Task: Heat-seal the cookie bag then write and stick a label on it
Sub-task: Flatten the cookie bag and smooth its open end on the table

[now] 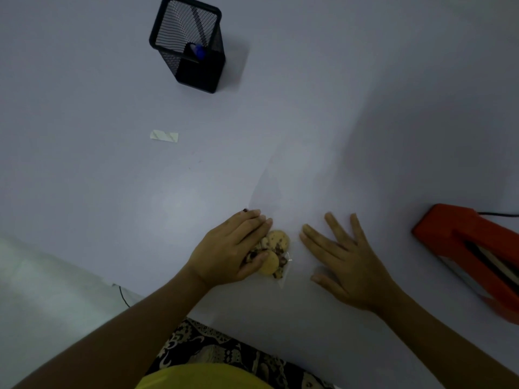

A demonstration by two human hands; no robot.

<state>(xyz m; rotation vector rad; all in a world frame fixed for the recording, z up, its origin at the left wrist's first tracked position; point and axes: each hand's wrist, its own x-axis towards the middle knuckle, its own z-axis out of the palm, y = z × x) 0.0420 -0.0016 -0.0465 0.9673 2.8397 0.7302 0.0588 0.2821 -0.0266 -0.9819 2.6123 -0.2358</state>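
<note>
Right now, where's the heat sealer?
In the head view, the orange heat sealer lies at the table's right edge, just right of the right hand, apart from it.

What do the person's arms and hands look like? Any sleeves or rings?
Both arms are bare to the frame's edge, with no sleeves showing. The left hand has dark polish on one fingernail. The right hand shows no rings, and neither wrist has a watch or bracelet.
</note>
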